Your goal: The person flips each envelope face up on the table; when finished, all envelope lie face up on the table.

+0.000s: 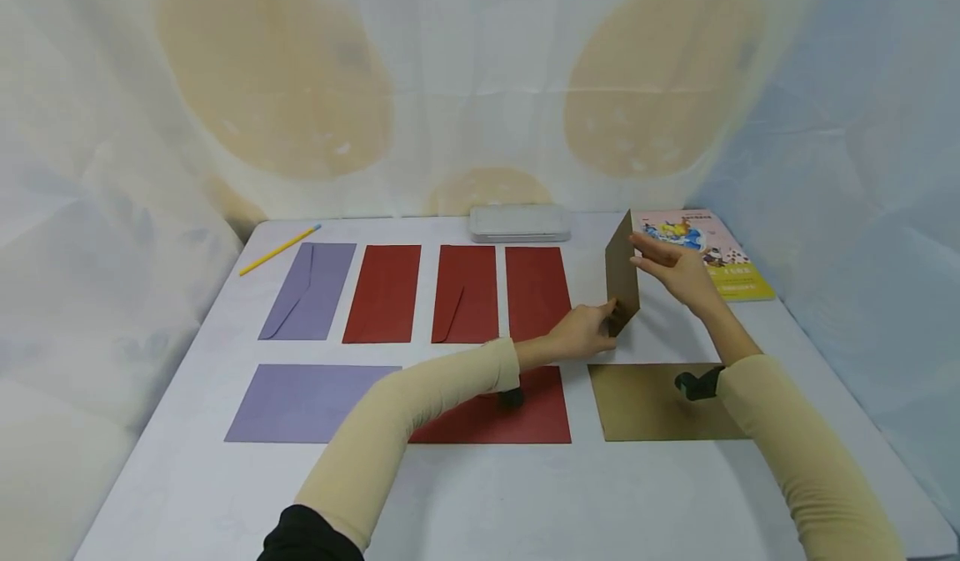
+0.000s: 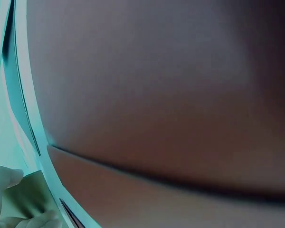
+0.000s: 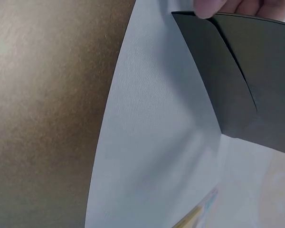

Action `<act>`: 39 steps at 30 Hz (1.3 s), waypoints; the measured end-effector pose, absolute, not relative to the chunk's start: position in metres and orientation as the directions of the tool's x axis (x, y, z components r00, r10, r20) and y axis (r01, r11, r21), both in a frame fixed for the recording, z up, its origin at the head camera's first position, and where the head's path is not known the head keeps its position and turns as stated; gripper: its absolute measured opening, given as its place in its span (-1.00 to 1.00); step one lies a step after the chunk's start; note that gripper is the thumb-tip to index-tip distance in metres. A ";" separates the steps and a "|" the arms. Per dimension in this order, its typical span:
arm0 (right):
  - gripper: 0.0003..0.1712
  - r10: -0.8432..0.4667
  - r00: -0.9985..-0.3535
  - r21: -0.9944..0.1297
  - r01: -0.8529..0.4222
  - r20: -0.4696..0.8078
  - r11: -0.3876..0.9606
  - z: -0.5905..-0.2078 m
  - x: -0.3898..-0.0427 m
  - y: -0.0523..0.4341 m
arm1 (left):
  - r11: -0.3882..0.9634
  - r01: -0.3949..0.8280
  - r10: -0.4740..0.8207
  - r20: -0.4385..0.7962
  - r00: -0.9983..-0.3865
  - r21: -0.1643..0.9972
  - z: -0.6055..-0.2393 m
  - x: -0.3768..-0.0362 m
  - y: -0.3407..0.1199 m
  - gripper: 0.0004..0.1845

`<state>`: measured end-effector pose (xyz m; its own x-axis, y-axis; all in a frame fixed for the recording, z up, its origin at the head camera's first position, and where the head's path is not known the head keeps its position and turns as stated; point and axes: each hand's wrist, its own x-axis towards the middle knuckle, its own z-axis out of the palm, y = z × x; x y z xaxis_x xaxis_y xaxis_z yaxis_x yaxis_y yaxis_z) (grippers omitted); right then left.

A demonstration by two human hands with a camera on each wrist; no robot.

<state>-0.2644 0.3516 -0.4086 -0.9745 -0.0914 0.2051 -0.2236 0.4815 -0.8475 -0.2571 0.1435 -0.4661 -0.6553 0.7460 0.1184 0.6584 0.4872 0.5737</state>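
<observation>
A brown envelope [image 1: 621, 271] stands on edge above the table [image 1: 480, 503], right of the upper row. My left hand [image 1: 609, 319] pinches its lower near corner. My right hand [image 1: 637, 252] lies against its right face with straight fingers near the top. In the right wrist view the envelope's flap side [image 3: 242, 76] shows dark, with a fingertip [image 3: 206, 7] on its upper corner. A brown card [image 1: 660, 403] lies flat below my right forearm. The left wrist view is a blurred brown surface, with fingers [image 2: 9, 199] at the lower left.
Upper row: a purple envelope [image 1: 309, 290] and three red envelopes [image 1: 384, 293], [image 1: 465, 293], [image 1: 536, 290]. Lower row: a purple card [image 1: 307, 403] and a red card [image 1: 517, 419]. A yellow pencil [image 1: 279, 249], a grey case [image 1: 519, 222] and a picture book [image 1: 708, 252] lie at the back.
</observation>
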 end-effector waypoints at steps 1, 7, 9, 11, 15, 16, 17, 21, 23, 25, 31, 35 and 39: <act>-0.38 -0.092 -0.973 -0.847 -0.230 0.213 0.479 -0.409 -0.265 0.352 | 0.483 0.666 0.745 0.133 -0.654 0.569 -0.465 -0.257 0.142 -0.25; -0.36 -0.091 -0.973 -0.831 -0.229 0.212 0.508 -0.409 -0.268 0.351 | 0.390 0.718 0.743 0.263 -0.615 0.576 -0.457 -0.258 0.133 -0.22; -0.35 -0.093 -0.974 -0.826 -0.224 0.205 0.518 -0.409 -0.270 0.349 | 0.347 0.744 0.744 0.316 -0.589 0.572 -0.454 -0.258 0.130 -0.22; -0.36 -0.092 -0.975 -0.822 -0.221 0.203 0.525 -0.409 -0.271 0.348 | 0.300 0.773 0.746 0.368 -0.556 0.560 -0.451 -0.258 0.128 -0.23; -0.37 -0.089 -0.975 -0.815 -0.217 0.202 0.537 -0.404 -0.269 0.342 | 0.255 0.813 0.733 0.443 -0.516 0.524 -0.447 -0.257 0.128 -0.26; -0.37 -0.090 -0.976 -0.815 -0.215 0.198 0.539 -0.402 -0.268 0.339 | 0.252 0.815 0.729 0.451 -0.515 0.522 -0.446 -0.257 0.128 -0.27; -0.38 -0.091 -0.976 -0.814 -0.214 0.196 0.540 -0.399 -0.266 0.336 | 0.255 0.816 0.723 0.458 -0.517 0.519 -0.445 -0.256 0.128 -0.27; -0.41 -0.089 -0.977 -0.816 -0.210 0.193 0.539 -0.386 -0.256 0.324 | 0.278 0.813 0.703 0.468 -0.535 0.512 -0.441 -0.255 0.129 -0.27; -0.43 -0.083 -0.976 -0.817 -0.213 0.200 0.535 -0.382 -0.251 0.319 | 0.289 0.810 0.691 0.474 -0.546 0.511 -0.441 -0.256 0.128 -0.26; -0.44 -0.080 -0.975 -0.817 -0.216 0.206 0.535 -0.382 -0.249 0.318 | 0.305 0.802 0.676 0.477 -0.562 0.514 -0.441 -0.257 0.127 -0.25; -0.40 -0.112 -0.984 -0.801 -0.181 0.142 0.571 -0.408 -0.256 0.332 | 0.323 0.765 0.629 0.478 -0.613 0.557 -0.443 -0.261 0.120 -0.26; -0.36 -0.185 -0.980 -0.755 -0.178 0.077 0.632 -0.427 -0.260 0.344 | 0.323 0.752 0.620 0.472 -0.627 0.575 -0.445 -0.265 0.116 -0.30; -0.36 -0.239 -0.971 -0.694 -0.195 0.034 0.693 -0.434 -0.257 0.347 | 0.331 0.725 0.620 0.439 -0.650 0.604 -0.447 -0.268 0.112 -0.31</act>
